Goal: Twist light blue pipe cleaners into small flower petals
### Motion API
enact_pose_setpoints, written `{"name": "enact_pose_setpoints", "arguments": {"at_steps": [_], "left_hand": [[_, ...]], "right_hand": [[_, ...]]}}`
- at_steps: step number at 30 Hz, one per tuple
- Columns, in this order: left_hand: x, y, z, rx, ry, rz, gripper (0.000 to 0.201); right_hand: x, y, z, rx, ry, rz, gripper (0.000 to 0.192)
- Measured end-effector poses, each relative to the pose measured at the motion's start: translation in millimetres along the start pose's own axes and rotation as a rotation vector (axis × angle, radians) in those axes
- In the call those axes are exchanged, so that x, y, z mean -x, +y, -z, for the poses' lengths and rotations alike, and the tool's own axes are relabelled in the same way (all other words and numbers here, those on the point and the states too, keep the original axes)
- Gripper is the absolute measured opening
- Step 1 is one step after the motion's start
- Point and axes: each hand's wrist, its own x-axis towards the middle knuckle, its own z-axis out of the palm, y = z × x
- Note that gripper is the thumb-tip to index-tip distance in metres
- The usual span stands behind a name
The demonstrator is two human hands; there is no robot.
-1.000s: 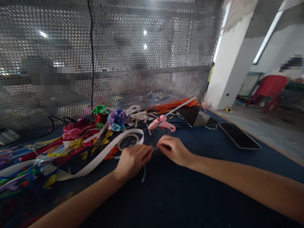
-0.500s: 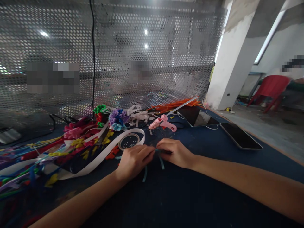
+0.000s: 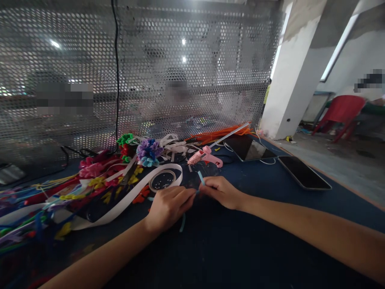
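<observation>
Two bare hands at work over a dark blue tabletop (image 3: 240, 249), pinching a thin light-blue strip (image 3: 200, 178) between them. Left hand (image 3: 169, 205) closed on the strip's near part, one tail (image 3: 182, 223) dangling below the knuckles toward the near edge. Right hand (image 3: 221, 190) likewise closed, fingers (image 3: 207, 185) nipping the strip at the middle, its far end sticking up and away. Strip held just above the tabletop, centre of the scene, between a roll of tape (image 3: 163, 179) on the left and a pink glue gun (image 3: 206, 157) just beyond.

Judged from the lie of things: shaping of the strip only begun, no loop or petal yet formed, both ends loose and nothing glued. Finished pieces piled far left, among them a purple flower (image 3: 149, 148), a green flower (image 3: 126, 139) and a pink flower (image 3: 90, 168), with a long white ribbon (image 3: 120, 202) trailing across the heap. Orange sticks (image 3: 222, 133) stacked at the far edge against a perforated metal screen (image 3: 180, 68). Tablet (image 3: 249, 148) and phone (image 3: 302, 172) lying flat on the right, well apart from the hands.
</observation>
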Motion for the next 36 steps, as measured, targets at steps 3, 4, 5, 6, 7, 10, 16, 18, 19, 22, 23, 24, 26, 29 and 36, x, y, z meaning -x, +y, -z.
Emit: {"name": "enact_pose_setpoints", "arguments": {"at_steps": [3, 4, 5, 6, 7, 10, 16, 18, 19, 22, 23, 24, 26, 29, 36], "left_hand": [[0, 1, -0.6, -0.018, -0.016, -0.001, 0.018], [0, 1, -1.0, -0.027, -0.027, -0.007, 0.018], [0, 0, -1.6, -0.035, -0.037, -0.016, 0.018], [0, 0, -2.3, -0.041, -0.046, -0.023, 0.018], [1, 0, -2.9, -0.045, -0.055, -0.028, 0.017], [2, -2, -4.7, -0.052, -0.072, -0.029, 0.017], [3, -2, -5.7, -0.056, -0.065, -0.026, 0.015], [2, -2, -5.6, -0.047, -0.059, -0.021, 0.015], [2, -2, -5.5, -0.043, -0.058, -0.019, 0.016], [2, -2, -5.4, -0.031, -0.057, -0.017, 0.015], [2, -2, -5.4, -0.027, -0.057, -0.017, 0.014], [2, -2, -5.4, -0.024, -0.055, -0.016, 0.014], [3, -2, -5.6, -0.022, -0.054, -0.017, 0.014], [3, -2, -5.9, -0.026, -0.064, -0.011, 0.014], [3, -3, -6.4, -0.05, -0.071, -0.018, 0.017]], "right_hand": [[-3, 4, -2, -0.132, 0.066, -0.115, 0.031], [-3, 6, -2, -0.188, 0.096, -0.143, 0.027], [-3, 7, -3, -0.231, 0.126, -0.16, 0.026], [-3, 8, -4, -0.247, 0.158, -0.167, 0.026], [-2, 9, -4, -0.227, 0.192, -0.163, 0.026], [2, 6, -5, -0.012, 0.258, -0.097, 0.022], [8, -1, -8, 0.235, 0.303, 0.058, 0.014], [8, -1, -8, 0.252, 0.327, 0.078, 0.014], [8, -1, -8, 0.253, 0.345, 0.077, 0.015], [8, 0, -7, 0.255, 0.385, 0.061, 0.02], [7, 0, -7, 0.262, 0.388, 0.062, 0.022], [7, 0, -7, 0.271, 0.383, 0.064, 0.024], [7, 0, -8, 0.289, 0.361, 0.074, 0.026], [6, 1, -8, 0.314, 0.321, 0.073, 0.025], [7, -2, -9, 0.545, 0.157, 0.103, 0.019]]}}
